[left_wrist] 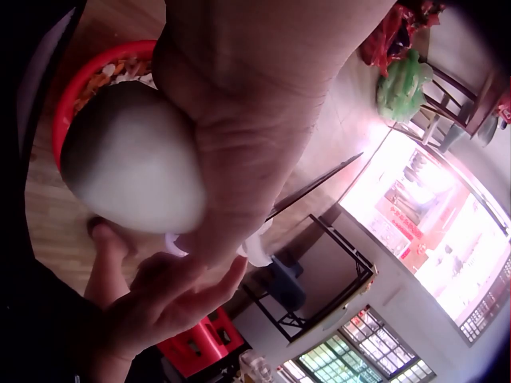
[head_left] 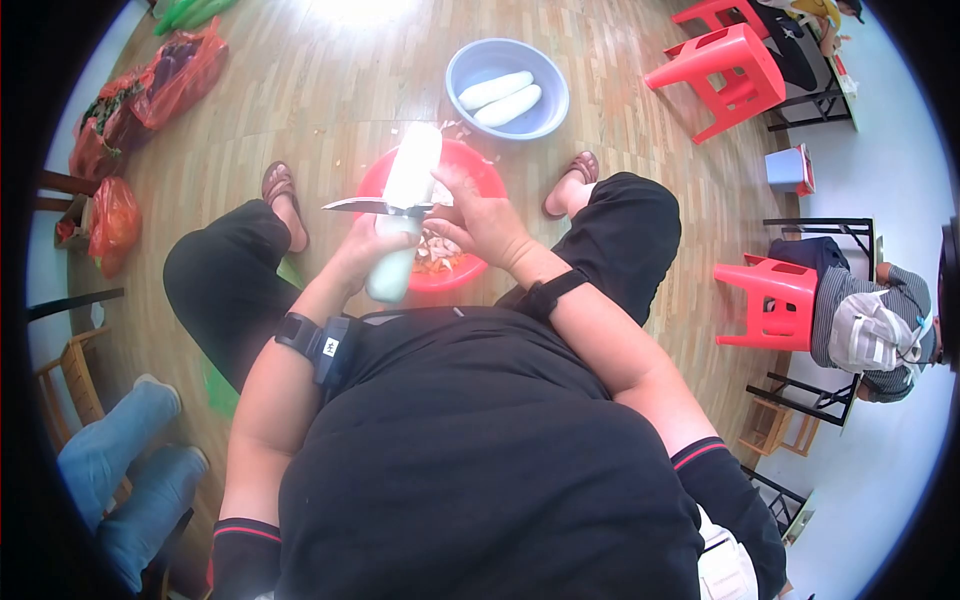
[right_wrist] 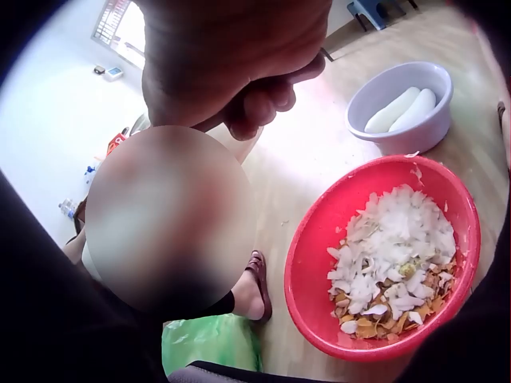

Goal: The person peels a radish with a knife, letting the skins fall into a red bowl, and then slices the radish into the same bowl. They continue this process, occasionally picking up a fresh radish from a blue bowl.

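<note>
A long white vegetable (head_left: 391, 272) with a pale green lower end slants over a red basin (head_left: 488, 180). My left hand (head_left: 362, 252) grips its lower part; in the left wrist view the rounded end (left_wrist: 132, 171) bulges beside the palm. At the right side, my right hand (head_left: 485, 225) holds a knife (head_left: 355, 205) whose blade crosses the vegetable and points left. The right wrist view has the curled fingers (right_wrist: 259, 108) above the blurred vegetable (right_wrist: 168, 215). White shavings (right_wrist: 391, 247) lie over orange-brown peelings (right_wrist: 375, 325) in the basin.
A blue-grey basin (head_left: 555, 100) with two white vegetables (head_left: 508, 105) stands beyond the red one. Feet in sandals flank the red basin. Red bags (head_left: 180, 75) lie at the left; red stools (head_left: 765, 300) and a seated person are at the right.
</note>
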